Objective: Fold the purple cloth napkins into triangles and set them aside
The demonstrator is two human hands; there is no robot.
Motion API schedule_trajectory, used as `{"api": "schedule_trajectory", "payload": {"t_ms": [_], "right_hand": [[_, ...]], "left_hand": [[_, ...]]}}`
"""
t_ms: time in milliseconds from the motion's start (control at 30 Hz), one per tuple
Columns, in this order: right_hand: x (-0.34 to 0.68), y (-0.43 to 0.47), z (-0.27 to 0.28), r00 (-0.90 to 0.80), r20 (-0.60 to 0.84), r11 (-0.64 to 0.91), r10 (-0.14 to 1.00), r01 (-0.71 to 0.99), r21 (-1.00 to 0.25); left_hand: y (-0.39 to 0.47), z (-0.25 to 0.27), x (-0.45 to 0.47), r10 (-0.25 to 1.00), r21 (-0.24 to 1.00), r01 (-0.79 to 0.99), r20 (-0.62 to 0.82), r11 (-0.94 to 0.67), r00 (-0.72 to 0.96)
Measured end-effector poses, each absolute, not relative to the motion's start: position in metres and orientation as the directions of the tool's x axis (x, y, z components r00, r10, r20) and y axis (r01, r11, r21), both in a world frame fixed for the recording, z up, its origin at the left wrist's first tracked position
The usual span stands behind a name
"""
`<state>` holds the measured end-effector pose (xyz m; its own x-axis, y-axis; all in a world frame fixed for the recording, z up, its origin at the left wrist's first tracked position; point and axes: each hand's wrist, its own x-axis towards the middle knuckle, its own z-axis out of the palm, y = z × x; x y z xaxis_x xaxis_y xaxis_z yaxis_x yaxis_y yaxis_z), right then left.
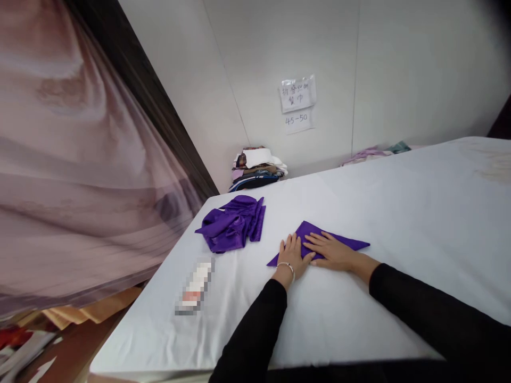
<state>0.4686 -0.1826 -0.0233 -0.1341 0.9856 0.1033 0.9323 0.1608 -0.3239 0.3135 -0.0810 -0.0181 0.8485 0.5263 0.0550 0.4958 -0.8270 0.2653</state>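
Observation:
A purple cloth napkin (306,229), folded into a triangle, lies on the white-covered table (239,319) with its peak toward the wall. My left hand (293,254) rests flat on its left part, fingers stretched out; a light bracelet circles that wrist. On the middle of the napkin my right hand (330,252) also lies flat, fingers apart and pointing left. The two thumbs come close together at the napkin's near edge, which the hands partly hide. Left of them sits a crumpled heap of purple cloth (231,223).
A blurred-out oblong object (195,287) lies on the table's left. Folded clothes (257,167) are stacked behind the far edge, by a wall with paper signs (297,101). More fabric (367,154) shows farther right. A pinkish curtain (80,175) hangs at left.

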Motion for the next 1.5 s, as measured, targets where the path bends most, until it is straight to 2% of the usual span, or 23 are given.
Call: {"api": "schedule_trajectory", "payload": {"t_ms": [300,600,900,1000,1100,1267,1500], "right_hand": [[0.488,-0.193,-0.024,-0.109,0.092,0.131,0.99,0.948,-0.291],[0.529,-0.236,-0.031,0.011,0.075,0.011,0.997,0.959,-0.283],[0.563,-0.273,-0.032,0.156,0.011,-0.146,0.988,0.946,-0.29],[0.557,-0.271,-0.022,0.219,0.056,-0.193,0.974,0.935,-0.299],[0.527,-0.251,-0.01,0.147,0.107,-0.108,0.983,0.946,-0.307],[0.462,-0.194,-0.002,-0.052,0.094,0.082,0.994,0.937,-0.341],[0.442,-0.158,-0.014,-0.097,0.028,0.101,0.995,0.917,-0.386]], "left_hand": [[-0.069,-0.024,0.307,0.61,0.214,0.593,0.017,-0.776,0.792],[-0.058,-0.023,0.287,0.68,0.064,0.683,-0.069,-0.728,0.73],[-0.058,-0.016,0.284,0.698,0.07,0.703,-0.082,-0.707,0.711],[-0.059,-0.015,0.285,0.701,0.073,0.706,-0.083,-0.704,0.708],[-0.059,-0.015,0.285,0.702,0.069,0.708,-0.087,-0.703,0.707],[-0.06,-0.015,0.286,0.707,0.059,0.713,-0.092,-0.699,0.701],[-0.059,-0.016,0.285,0.71,0.061,0.715,-0.092,-0.696,0.699]]}}
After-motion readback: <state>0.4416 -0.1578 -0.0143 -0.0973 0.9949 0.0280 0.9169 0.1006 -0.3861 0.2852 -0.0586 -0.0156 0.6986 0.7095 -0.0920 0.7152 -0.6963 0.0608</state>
